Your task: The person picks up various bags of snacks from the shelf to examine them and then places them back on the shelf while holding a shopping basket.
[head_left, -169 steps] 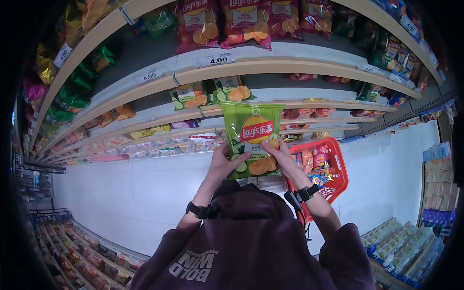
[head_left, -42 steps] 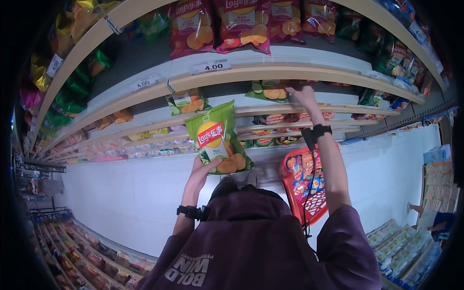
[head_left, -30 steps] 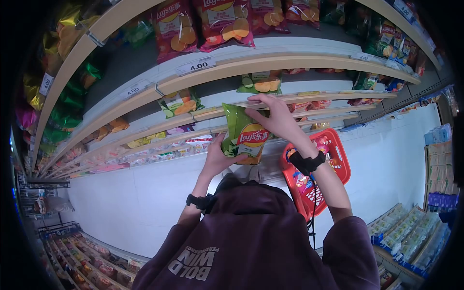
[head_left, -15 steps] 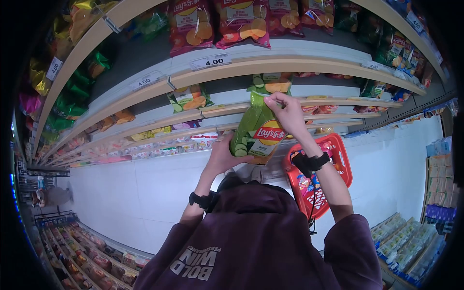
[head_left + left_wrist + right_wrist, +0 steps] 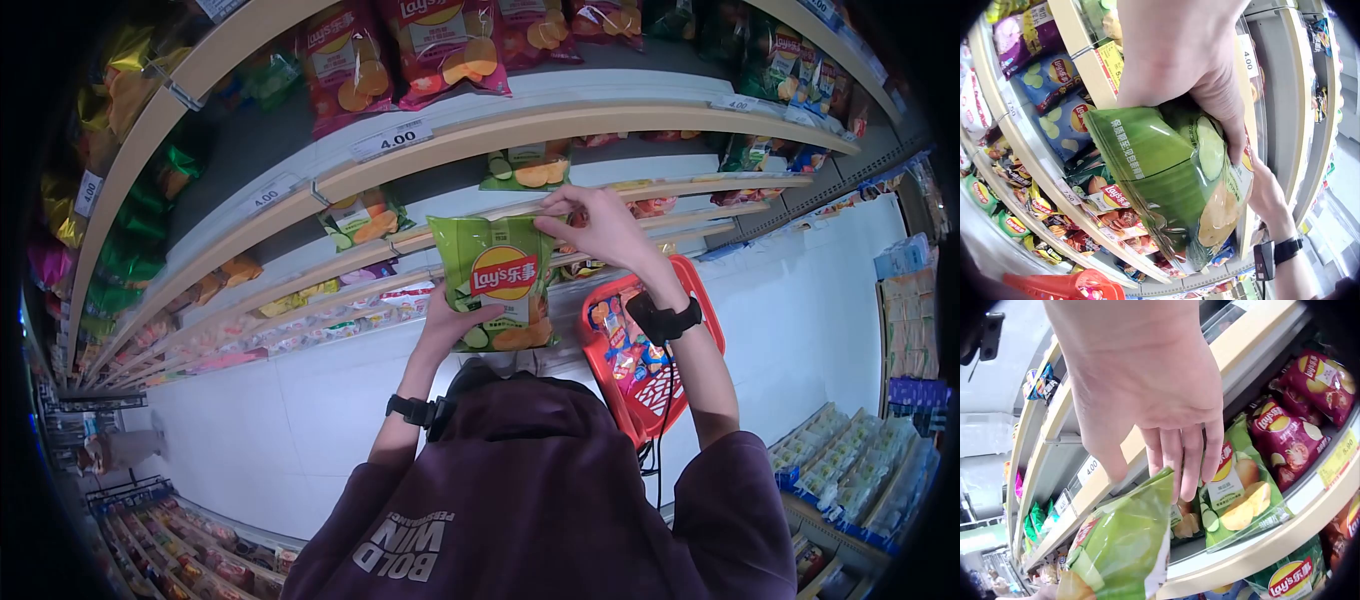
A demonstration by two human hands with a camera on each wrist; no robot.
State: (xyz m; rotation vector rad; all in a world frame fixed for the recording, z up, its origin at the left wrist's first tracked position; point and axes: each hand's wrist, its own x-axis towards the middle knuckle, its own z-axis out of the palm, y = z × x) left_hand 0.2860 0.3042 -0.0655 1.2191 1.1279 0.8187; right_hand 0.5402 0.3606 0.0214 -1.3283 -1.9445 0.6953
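Observation:
A green Lay's potato chip bag (image 5: 505, 275) with cucumber pictures stands upright before the chest in the head view. My left hand (image 5: 446, 326) grips its lower left side, thumb across the front. My right hand (image 5: 608, 238) is at the bag's top right corner, thumb right at the edge. In the right wrist view, the fingers (image 5: 1192, 456) of that hand stretch out nearly straight beyond the bag's top. The left wrist view shows the bag's back and side, with part of the left hand's grip hidden. Behind, a similar green chip bag (image 5: 1241, 487) sits on the shelf.
Curved shelves full of chip bags rise ahead, with a 4.00 price tag (image 5: 393, 140) on one edge. Large magenta Lay's bags (image 5: 450, 50) fill the shelf above. A red basket (image 5: 606, 388) holding several snack packs stands on the floor at the right.
Earlier, the right hand was at the shelf, then returned and pinched the bag's top corner. Since then the bag has turned face-on and shifted left, and the right hand's fingers have loosened.

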